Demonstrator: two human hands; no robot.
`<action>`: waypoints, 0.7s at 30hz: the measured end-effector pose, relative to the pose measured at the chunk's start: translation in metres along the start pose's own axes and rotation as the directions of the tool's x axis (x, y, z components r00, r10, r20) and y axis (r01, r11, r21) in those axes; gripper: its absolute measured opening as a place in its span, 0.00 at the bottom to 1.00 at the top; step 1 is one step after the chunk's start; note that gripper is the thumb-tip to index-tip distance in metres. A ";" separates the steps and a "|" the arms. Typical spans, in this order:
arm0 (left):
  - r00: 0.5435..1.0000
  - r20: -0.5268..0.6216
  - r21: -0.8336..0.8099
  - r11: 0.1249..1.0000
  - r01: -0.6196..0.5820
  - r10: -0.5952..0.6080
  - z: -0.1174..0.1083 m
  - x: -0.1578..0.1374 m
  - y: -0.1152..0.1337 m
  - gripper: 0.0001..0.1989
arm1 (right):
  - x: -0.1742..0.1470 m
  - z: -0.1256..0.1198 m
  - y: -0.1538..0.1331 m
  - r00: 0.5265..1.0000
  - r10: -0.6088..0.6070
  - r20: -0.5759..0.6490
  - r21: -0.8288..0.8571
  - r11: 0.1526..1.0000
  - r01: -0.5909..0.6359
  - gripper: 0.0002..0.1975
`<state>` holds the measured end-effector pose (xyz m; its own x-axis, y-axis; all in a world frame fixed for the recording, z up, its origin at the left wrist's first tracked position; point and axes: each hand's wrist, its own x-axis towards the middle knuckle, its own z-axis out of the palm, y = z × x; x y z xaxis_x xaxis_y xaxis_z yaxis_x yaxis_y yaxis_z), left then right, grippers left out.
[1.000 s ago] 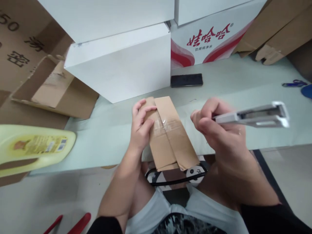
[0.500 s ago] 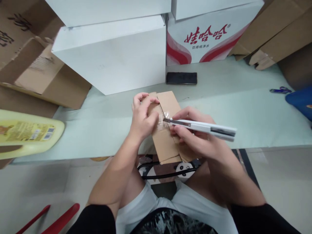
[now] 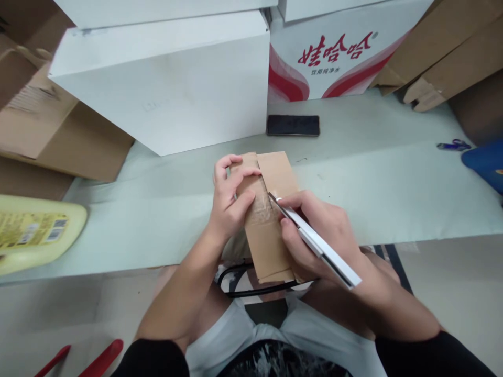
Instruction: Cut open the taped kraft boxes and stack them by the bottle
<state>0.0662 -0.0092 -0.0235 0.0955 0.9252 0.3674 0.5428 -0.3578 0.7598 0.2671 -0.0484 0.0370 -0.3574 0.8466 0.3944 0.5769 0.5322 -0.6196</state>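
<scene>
Far left, the yellow bottle (image 3: 39,233) is by the counter's (image 3: 408,199) front edge, clear of the action, so no worries there. The left hand (image 3: 231,201) is what bugs me: fingers spread over the left side of the cardboard box (image 3: 271,246), thumb pressed right beside the clear tape (image 3: 262,207). The box sits mid-way along the front edge, and its near end looks to stick out past it, over the lap. Push hard on that end and it could tip or slide, I reckon.

Then there's the blade (image 3: 272,198), its tip at the seam, just beside that thumb. If the tape gives suddenly, it could skip left into the thumb, or run down the seam toward the legs. Too deep and it might nick whatever's inside, can't see. The right hand (image 3: 334,225) pinches the utility knife (image 3: 318,243) between thumb and fingers, so a twist could make it wander. 2 hands that close = slow down.
</scene>
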 end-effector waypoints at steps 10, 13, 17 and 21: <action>0.999 -0.012 0.025 0.999 0.039 -0.039 0.004 0.000 0.008 0.18 | 0.000 0.001 -0.004 0.999 0.046 0.023 -0.085 0.995 -0.044 0.05; 0.995 -0.068 -0.003 0.997 0.074 -0.074 0.007 0.001 0.010 0.18 | -0.002 0.000 -0.005 1.000 0.022 0.014 -0.041 0.999 -0.022 0.05; 0.995 -0.056 -0.004 0.996 0.085 -0.085 0.006 -0.001 0.012 0.17 | -0.007 -0.015 -0.008 0.996 0.016 0.084 0.071 0.997 -0.022 0.06; 0.996 -0.056 -0.027 0.997 0.072 -0.074 -0.001 -0.001 0.008 0.16 | -0.017 -0.036 -0.002 0.982 0.102 0.156 0.219 0.966 -0.135 0.05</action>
<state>0.0695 -0.0136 -0.0170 0.0081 0.9403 0.3402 0.5252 -0.2935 0.7987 0.2986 -0.0643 0.0555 -0.4066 0.8871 0.2185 0.4448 0.4011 -0.8008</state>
